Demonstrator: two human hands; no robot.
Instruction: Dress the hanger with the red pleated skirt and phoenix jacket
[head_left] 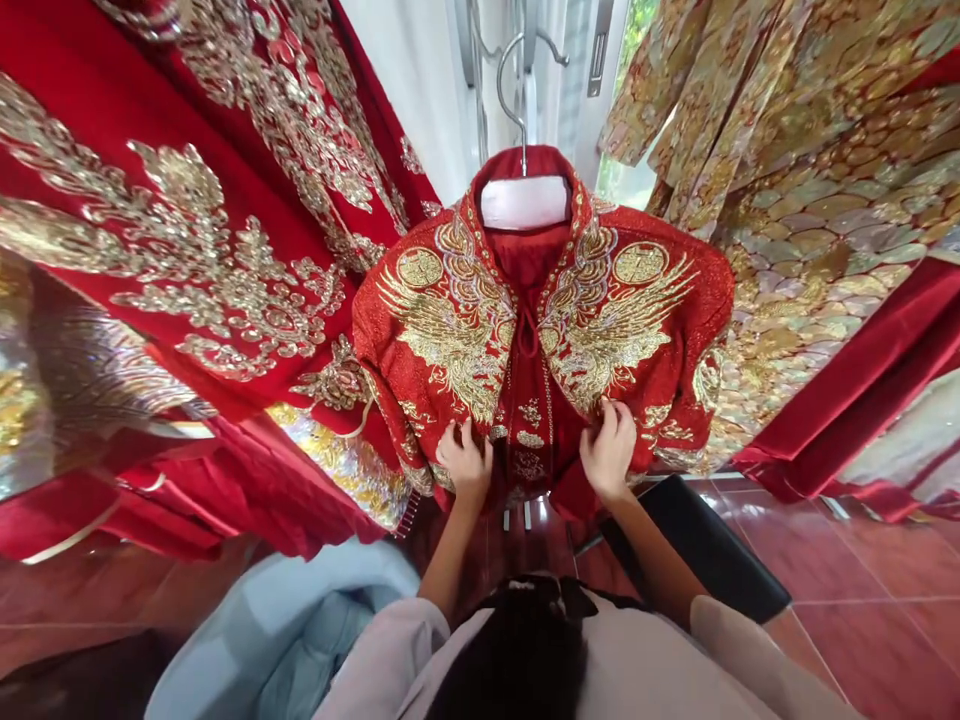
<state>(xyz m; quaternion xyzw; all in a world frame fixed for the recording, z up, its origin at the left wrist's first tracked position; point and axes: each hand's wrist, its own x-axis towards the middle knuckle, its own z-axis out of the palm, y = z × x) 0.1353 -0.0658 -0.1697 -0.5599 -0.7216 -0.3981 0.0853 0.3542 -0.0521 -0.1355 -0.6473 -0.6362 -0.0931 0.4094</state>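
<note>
Head view: the red jacket (559, 325) hangs at twelve o'clock on a hanger (524, 204). Left hand (465, 462) at its seven o'clock and right hand (610, 450) at five have fingers curled nearly closed, each pinching a front edge.

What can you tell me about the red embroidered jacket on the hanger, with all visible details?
The red jacket, front toward the viewer, hangs from a white hanger with a metal hook. Its shimmering-looking fabric has a raised collar, gold wing-like embroidery and round medallions. A red cord loop hangs between the parted fronts. The left hand and right hand touch their lower parts.
</note>
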